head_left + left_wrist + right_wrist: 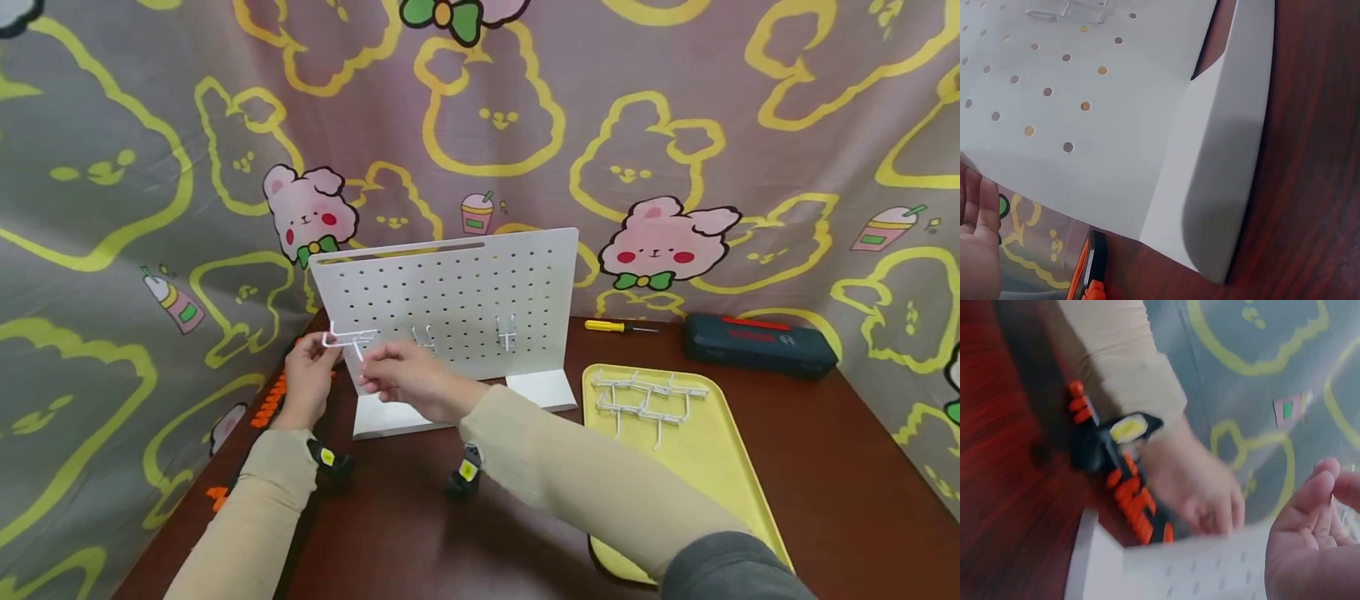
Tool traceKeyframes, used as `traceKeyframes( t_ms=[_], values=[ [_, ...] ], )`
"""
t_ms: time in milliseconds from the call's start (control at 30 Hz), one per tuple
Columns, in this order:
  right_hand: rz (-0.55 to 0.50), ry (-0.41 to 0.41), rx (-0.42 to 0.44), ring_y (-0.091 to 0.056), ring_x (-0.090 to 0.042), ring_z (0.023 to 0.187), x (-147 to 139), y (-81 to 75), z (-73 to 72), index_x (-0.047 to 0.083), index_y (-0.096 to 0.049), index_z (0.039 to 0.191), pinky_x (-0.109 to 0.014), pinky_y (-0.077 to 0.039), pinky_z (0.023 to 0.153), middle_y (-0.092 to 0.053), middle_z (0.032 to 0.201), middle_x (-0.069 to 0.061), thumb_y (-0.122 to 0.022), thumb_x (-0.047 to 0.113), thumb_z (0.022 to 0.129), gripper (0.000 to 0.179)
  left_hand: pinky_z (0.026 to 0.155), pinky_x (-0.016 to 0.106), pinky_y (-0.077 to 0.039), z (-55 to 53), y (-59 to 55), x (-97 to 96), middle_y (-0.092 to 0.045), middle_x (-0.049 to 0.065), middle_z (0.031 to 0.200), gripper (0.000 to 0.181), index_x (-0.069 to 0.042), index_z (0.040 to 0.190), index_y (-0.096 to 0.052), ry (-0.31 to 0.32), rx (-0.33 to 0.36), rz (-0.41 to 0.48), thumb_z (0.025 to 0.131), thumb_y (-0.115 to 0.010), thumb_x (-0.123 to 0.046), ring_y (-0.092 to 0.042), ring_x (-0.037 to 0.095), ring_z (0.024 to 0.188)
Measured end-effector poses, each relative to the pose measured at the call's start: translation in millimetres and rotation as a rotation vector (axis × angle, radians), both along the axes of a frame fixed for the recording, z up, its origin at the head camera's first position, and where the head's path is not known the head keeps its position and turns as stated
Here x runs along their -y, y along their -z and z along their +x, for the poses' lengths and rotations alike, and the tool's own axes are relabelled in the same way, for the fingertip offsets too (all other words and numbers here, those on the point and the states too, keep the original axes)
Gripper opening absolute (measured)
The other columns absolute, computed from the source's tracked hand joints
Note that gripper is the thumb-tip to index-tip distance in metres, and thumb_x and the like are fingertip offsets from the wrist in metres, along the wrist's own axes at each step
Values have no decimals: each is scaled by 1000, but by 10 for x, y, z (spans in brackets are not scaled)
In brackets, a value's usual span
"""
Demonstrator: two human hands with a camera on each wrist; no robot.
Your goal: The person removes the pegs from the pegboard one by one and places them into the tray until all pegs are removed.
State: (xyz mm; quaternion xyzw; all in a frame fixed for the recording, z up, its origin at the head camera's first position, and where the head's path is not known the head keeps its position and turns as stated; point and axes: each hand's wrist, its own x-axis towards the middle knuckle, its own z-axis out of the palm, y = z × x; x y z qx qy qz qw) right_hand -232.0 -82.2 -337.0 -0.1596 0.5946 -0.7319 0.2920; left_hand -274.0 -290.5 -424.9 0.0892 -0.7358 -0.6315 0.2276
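Note:
A white pegboard [450, 292] stands upright on the table. At its left edge, my left hand [309, 379] grips the board; in the left wrist view only some fingers [982, 209] show beside that edge. My right hand [405, 375] pinches a white wire hook [352, 340] in front of the board's left part. Whether this hook sits in the holes cannot be made out. Thumb and fingertip of the right hand [1310, 537] meet in the right wrist view. Two more hooks, a middle hook [423, 337] and a right-hand hook [506, 335], are on the board.
To the right lies a yellow tray [720, 475] holding several white wire hooks [648, 400]. Behind it are a yellow-handled screwdriver [607, 326] and a dark case [761, 346]. Orange and black items [1132, 500] lie left of the board. A patterned curtain [510, 100] hangs around the table.

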Motion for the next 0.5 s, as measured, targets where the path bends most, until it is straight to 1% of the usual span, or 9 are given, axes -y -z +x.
traceKeyframes(
  t_ms=[67, 133, 267, 367, 500],
  values=[
    [22, 4, 2, -58, -8, 72, -220, 68, -17, 0, -59, 106, -19, -49, 63, -64, 86, -3, -56, 1, 104, 3, 83, 15, -51, 5, -4, -8, -59, 7, 107, 18, 7, 118, -58, -2, 28, -1, 105, -58, -5, -59, 8, 92],
    [45, 25, 4, -57, -8, 72, -451, 148, -49, 0, -58, 106, -19, -49, 65, -64, 87, -3, -56, 2, 104, 4, 85, 16, -51, 13, -7, -12, -57, 8, 109, 20, 7, 121, -56, -5, 51, -2, 106, -57, -6, -58, 9, 93],
    [83, 99, -12, -57, -8, 73, -918, 272, -127, -3, -58, 107, -19, -50, 67, -63, 88, -4, -54, 1, 105, 6, 90, 19, -52, 14, 4, -14, -56, 9, 111, 20, 6, 122, -56, -11, 75, -5, 106, -57, -7, -58, 10, 96],
    [116, 144, -32, -57, -9, 76, -1263, 308, -179, -4, -57, 109, -19, -50, 68, -63, 90, -4, -51, 1, 106, 8, 92, 21, -52, 6, 12, -12, -57, 9, 111, 20, 5, 122, -56, -14, 79, -15, 106, -57, -8, -58, 10, 96],
    [162, 207, -48, -59, -9, 78, -1678, 342, -247, -1, -58, 107, -21, -50, 69, -63, 90, -2, -51, 3, 107, 8, 94, 25, -52, 8, -12, -17, -57, 9, 110, 21, 4, 123, -56, -14, 80, -30, 107, -57, -8, -58, 11, 97]
  ],
)
